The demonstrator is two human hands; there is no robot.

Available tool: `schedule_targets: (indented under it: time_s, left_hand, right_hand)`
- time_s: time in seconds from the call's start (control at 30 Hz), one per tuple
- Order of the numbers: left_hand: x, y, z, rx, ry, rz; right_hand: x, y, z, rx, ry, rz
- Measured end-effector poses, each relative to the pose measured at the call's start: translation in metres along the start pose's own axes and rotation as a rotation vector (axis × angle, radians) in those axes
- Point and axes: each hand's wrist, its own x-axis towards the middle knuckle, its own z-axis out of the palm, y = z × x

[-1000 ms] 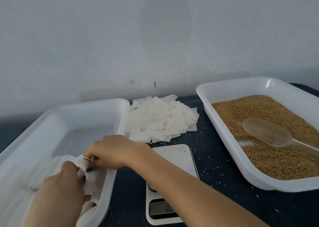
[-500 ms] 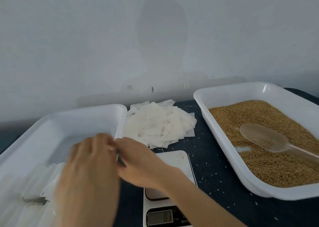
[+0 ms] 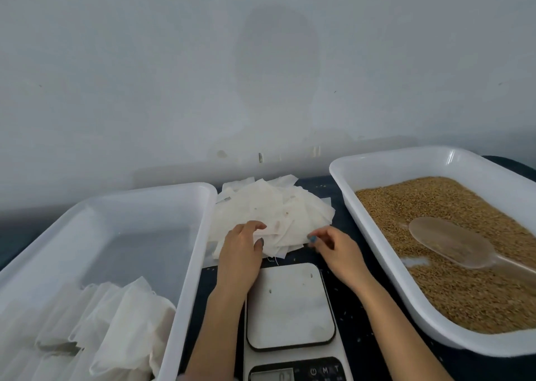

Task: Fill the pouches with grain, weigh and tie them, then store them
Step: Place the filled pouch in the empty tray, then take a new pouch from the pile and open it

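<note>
You work against a plain pale wall (image 3: 261, 61), on a dark table (image 3: 356, 308) with loose grains scattered on it. Left of your hands stands the white storage tray (image 3: 185, 264), and the tied pouches (image 3: 124, 322) lie packed together in its near corner, I think to leave the far part free for more. Your left hand (image 3: 240, 253) lies on the near edge of the stack of empty pouches (image 3: 275, 209). Its fingers curl over the top sheets and the thumb comes up against them, so it seems to pinch one loose from the rest. The stack lies under and just beyond this hand, between the two trays. Below your wrists the kitchen scale (image 3: 290, 308) waits with nothing on its plate, close so that a filled pouch goes there directly. Your right hand (image 3: 336, 250) is at the right edge of the stack with fingers loosely curled; I cannot tell whether it holds a sheet. Right of it, the grain tray (image 3: 391, 264) holds the grain (image 3: 449, 206), and the clear plastic scoop (image 3: 449, 241) lies in it, handle toward you, well apart from your grip.
</note>
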Motion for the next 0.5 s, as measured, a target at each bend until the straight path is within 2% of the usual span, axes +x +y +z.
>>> schedule_targets:
  time_s: [0.13,0.27,0.4,0.5]
  left_hand:
    - [0.021,-0.012,0.008,0.065,-0.080,0.012]
    - [0.032,-0.013,0.011,0.229,-0.050,-0.002]
    - [0.037,-0.015,0.011,0.209,0.038,-0.045]
    - [0.034,-0.016,0.010,0.082,0.113,-0.095]
  right_hand:
    - [-0.002,0.011,0.004,-0.009,0.020,-0.014]
    - [-0.002,0.014,0.006,-0.050,0.025,-0.040]
    - [-0.003,0.015,0.007,-0.062,0.016,-0.049]
    - [-0.003,0.014,0.006,-0.058,0.016,-0.047]
